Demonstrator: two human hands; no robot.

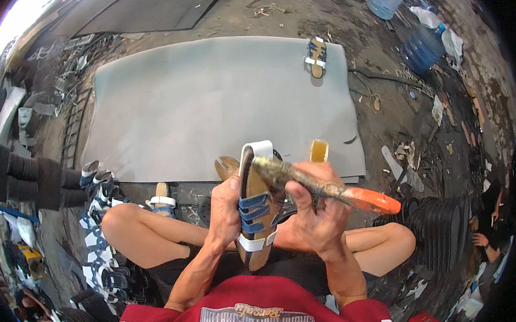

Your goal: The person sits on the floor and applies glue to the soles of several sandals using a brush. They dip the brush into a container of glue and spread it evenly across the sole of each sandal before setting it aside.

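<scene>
My left hand [226, 211] is closed round the side of a sandal [255, 208] with blue straps, white bands and a tan footbed. The sandal is held upright above my crossed legs, its white front band raised at the far end. In my right hand [321, 216] is a brush [372, 200] with an orange handle end and a stained, caked shaft. The brush's tip lies against or just over the sandal's far end; the exact contact is hard to tell. A tan sole-shaped piece [226, 167] shows beside the sandal. Beyond my right hand stands a container of amber liquid [319, 150].
A grey sheet [202, 109] covers the floor ahead, with another sandal [316, 60] on its far right. Sandals [104, 258] line my left; one [162, 200] lies near my left knee. Stacked dark soles [438, 233] stand right. Water jugs [424, 50] are far right.
</scene>
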